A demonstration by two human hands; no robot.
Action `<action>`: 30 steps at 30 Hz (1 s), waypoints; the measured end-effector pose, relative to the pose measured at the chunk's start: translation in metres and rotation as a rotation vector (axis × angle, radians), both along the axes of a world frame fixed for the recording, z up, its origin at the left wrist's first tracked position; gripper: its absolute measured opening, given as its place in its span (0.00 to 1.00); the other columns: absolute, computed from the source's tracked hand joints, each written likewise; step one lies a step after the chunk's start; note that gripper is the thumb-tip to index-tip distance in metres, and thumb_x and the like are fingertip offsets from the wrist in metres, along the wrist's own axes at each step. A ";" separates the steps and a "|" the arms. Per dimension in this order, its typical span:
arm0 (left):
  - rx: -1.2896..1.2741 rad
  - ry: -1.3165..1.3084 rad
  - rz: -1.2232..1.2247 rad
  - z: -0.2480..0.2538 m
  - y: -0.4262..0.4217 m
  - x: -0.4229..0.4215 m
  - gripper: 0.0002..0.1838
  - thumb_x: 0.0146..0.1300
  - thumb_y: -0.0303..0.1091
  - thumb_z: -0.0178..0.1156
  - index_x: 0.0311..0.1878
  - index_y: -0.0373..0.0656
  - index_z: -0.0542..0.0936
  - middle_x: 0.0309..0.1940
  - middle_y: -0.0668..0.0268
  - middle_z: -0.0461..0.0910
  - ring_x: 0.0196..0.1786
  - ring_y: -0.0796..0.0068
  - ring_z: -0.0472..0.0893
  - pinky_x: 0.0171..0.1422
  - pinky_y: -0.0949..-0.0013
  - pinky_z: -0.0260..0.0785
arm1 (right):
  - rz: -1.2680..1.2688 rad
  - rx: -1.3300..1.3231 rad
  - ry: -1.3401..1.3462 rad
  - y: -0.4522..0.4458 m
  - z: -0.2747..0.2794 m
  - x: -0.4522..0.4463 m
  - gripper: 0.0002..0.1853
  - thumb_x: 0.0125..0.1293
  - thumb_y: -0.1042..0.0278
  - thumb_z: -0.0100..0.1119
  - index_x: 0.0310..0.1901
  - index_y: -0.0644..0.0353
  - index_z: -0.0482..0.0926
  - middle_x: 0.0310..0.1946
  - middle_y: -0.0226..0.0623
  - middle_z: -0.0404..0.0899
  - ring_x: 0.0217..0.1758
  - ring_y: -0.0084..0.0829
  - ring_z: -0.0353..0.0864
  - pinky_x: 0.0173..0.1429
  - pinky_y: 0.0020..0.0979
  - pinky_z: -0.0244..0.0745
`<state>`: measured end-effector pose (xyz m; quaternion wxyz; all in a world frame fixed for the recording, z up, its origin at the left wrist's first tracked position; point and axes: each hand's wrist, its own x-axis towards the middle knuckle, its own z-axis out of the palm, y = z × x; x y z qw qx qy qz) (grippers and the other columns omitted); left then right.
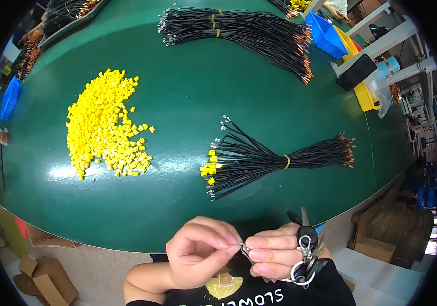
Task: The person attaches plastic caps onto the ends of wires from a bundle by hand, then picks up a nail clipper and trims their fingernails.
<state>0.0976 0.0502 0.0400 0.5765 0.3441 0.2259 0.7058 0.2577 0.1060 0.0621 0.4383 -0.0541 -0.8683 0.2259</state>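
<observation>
My left hand (198, 252) is closed in a pinch at the table's near edge, its thumb and forefinger meeting at a small shiny metal piece (242, 246) whose kind I cannot make out. Fingertip to fingertip with it is my right hand (274, 249), closed around a bunch of keys (306, 250). The rings, a black fob and a key blade stick out on the right side of that hand. Beyond the hands lies a tied bundle of black wires (264, 163), several of its metal ends capped with yellow connector housings (211, 167).
A heap of loose yellow housings (104, 125) lies on the green table (177, 102) at left. A larger wire bundle (239, 35) is at the back. Blue bin (325, 34), yellow bin (366, 97) and a dark phone-like slab (356, 72) line the right. A cardboard box (47, 280) is on the floor.
</observation>
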 end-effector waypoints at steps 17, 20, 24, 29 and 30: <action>-0.003 0.238 0.023 0.001 0.003 -0.005 0.14 0.49 0.11 0.56 0.34 0.40 0.66 0.31 0.60 0.69 0.30 0.72 0.74 0.35 0.69 0.71 | -0.016 -0.021 -0.013 0.000 0.001 -0.001 0.11 0.47 0.79 0.62 0.34 0.63 0.75 0.35 0.40 0.75 0.39 0.37 0.79 0.38 0.29 0.81; 0.021 0.311 0.042 0.002 0.003 -0.007 0.14 0.49 0.11 0.55 0.34 0.39 0.66 0.32 0.59 0.69 0.30 0.72 0.75 0.36 0.69 0.72 | -0.028 -0.008 -0.014 -0.001 0.000 -0.002 0.11 0.47 0.79 0.63 0.34 0.63 0.75 0.35 0.40 0.75 0.39 0.37 0.79 0.37 0.28 0.82; 0.045 0.450 0.081 0.005 0.003 -0.009 0.14 0.49 0.10 0.55 0.34 0.39 0.66 0.32 0.59 0.69 0.30 0.72 0.75 0.36 0.69 0.72 | -0.025 0.008 -0.059 -0.001 0.001 0.002 0.14 0.46 0.78 0.64 0.37 0.63 0.74 0.38 0.40 0.74 0.45 0.38 0.77 0.43 0.29 0.81; 0.050 0.415 0.046 0.004 0.003 -0.011 0.14 0.49 0.10 0.55 0.34 0.39 0.66 0.33 0.58 0.69 0.30 0.71 0.76 0.37 0.69 0.73 | 0.016 -0.016 -0.058 0.001 0.001 0.002 0.16 0.46 0.79 0.64 0.38 0.64 0.74 0.40 0.41 0.73 0.48 0.38 0.76 0.46 0.30 0.80; 0.050 0.399 0.041 0.004 0.003 -0.011 0.14 0.49 0.10 0.55 0.34 0.39 0.66 0.33 0.58 0.69 0.30 0.71 0.76 0.37 0.69 0.73 | 0.017 -0.018 -0.058 0.001 0.001 0.002 0.16 0.46 0.79 0.64 0.38 0.64 0.74 0.40 0.41 0.73 0.48 0.38 0.76 0.46 0.30 0.80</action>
